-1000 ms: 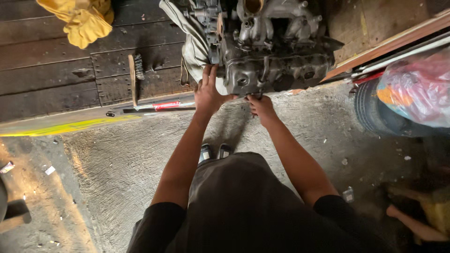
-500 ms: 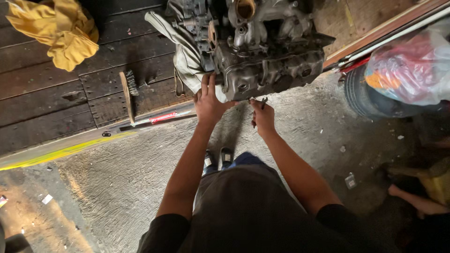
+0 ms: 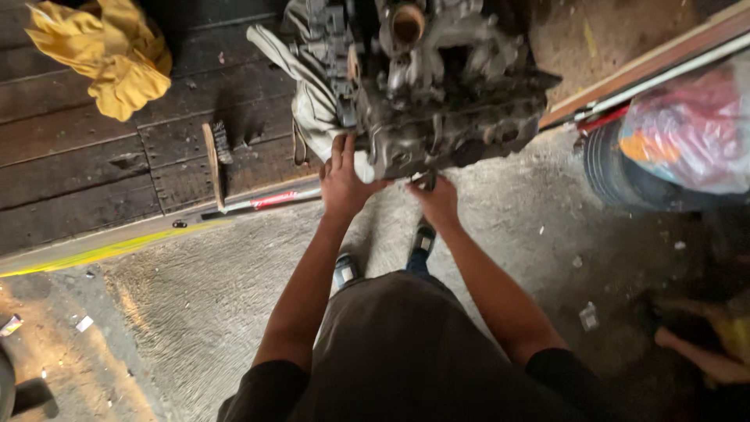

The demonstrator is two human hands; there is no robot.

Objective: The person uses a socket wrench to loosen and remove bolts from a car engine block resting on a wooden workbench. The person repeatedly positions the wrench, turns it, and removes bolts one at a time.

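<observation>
The left hand (image 3: 344, 181) lay flat against the near face of the grimy engine block (image 3: 437, 94), fingers spread upward and clasping nothing. The right hand (image 3: 437, 202) pressed under the block's lower near edge, curled about a small dark part (image 3: 426, 180); how tightly it gripped could not be told. The engine block stood at the edge of the dark wooden boards (image 3: 94, 172), with a pale cloth (image 3: 312, 101) bunched against its left side. Left of the block a wire brush (image 3: 215, 160) lay on the boards, a red-handled tool (image 3: 266, 202) just below it. Far left of the block lay a crumpled yellow rag (image 3: 109, 59). Right of the block, a clear plastic bag (image 3: 691, 129) with red and orange contents rested on a dark tyre (image 3: 617, 176).
</observation>
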